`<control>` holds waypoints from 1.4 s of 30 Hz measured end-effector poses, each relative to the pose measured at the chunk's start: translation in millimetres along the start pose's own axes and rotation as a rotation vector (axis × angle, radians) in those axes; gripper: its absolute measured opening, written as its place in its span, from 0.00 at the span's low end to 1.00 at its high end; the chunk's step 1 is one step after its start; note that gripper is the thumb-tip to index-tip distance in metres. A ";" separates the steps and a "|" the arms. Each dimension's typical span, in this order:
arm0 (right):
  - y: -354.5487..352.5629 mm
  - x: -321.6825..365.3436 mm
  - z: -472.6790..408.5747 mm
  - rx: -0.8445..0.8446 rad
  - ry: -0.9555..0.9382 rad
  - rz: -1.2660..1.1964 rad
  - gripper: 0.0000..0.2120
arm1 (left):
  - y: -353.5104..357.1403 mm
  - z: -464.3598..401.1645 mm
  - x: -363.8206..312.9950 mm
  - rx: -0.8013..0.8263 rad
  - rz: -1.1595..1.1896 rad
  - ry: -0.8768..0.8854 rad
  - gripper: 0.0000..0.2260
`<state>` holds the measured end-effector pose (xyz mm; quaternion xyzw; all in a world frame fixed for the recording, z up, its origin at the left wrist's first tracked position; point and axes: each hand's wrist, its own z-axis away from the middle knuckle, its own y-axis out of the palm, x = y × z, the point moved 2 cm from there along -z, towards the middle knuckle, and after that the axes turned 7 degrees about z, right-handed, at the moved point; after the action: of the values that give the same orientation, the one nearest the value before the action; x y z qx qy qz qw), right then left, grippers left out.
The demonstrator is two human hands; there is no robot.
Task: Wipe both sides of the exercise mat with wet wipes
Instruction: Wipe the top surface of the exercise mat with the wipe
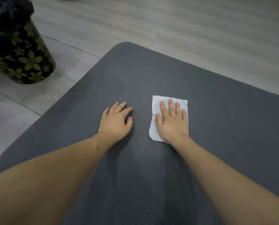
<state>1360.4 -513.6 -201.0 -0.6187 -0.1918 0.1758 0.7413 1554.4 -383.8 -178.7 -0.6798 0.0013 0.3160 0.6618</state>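
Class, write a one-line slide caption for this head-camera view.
Right hand presses a wipe flat on the grey mat; left hand rests beside it.

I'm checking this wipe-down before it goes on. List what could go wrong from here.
1. The right hand presses the wet wipe with flat fingers and no grip, so the wipe may bunch or slide out on a stroke.
2. The left hand rests bare on the exercise mat, and may smudge the cleaned surface.
3. The bin stands beside the mat's corner; a wide sweep could knock it.
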 end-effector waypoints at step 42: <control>-57.9 -20.2 -269.4 0.016 -0.164 0.055 0.31 | 14.4 -69.5 3.5 -0.123 -0.213 -0.054 0.24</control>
<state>1479.4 -762.6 -188.6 -0.6013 -0.2333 0.2478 0.7229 1581.0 -446.7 -198.4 -0.7067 -0.1082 0.2614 0.6485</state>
